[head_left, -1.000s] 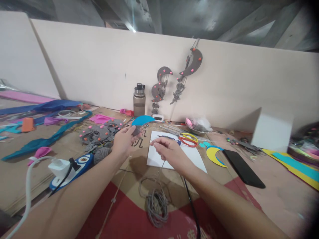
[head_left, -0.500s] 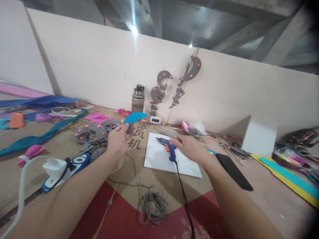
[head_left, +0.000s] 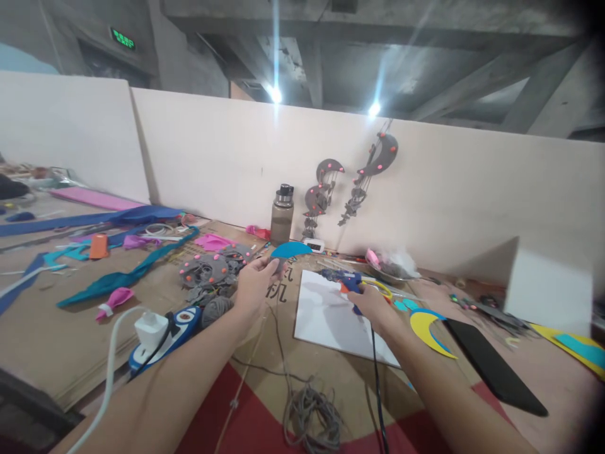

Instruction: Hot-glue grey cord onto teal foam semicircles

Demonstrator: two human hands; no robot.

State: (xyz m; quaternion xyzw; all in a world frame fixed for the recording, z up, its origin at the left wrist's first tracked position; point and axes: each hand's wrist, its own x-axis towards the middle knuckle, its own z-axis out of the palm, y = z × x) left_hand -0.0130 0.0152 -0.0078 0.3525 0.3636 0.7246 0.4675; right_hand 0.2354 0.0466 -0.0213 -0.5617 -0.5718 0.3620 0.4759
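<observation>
Between its thumb and fingers, my left hand (head_left: 261, 277) pinches a blue crescent piece (head_left: 292, 250), with something grey at the fingertips. My right hand (head_left: 371, 302) is wrapped round the handle of a dark blue glue gun (head_left: 347, 278) with an orange trigger. The glue gun's nozzle points left, above a white board (head_left: 326, 315). A grey cord runs down from near my left hand to a coil of grey cord (head_left: 312, 416) at the front.
Grey crescents with pink and orange dots (head_left: 203, 268) lie left of my left hand. A bottle (head_left: 282, 217) stands at the back. A power strip (head_left: 182, 334) lies left; a yellow crescent (head_left: 428, 331) and black phone (head_left: 494, 366) lie right.
My right hand has closed on the glue gun and raised it off the white board. My left hand still holds the blue crescent. The view has shifted, showing more of the left side.
</observation>
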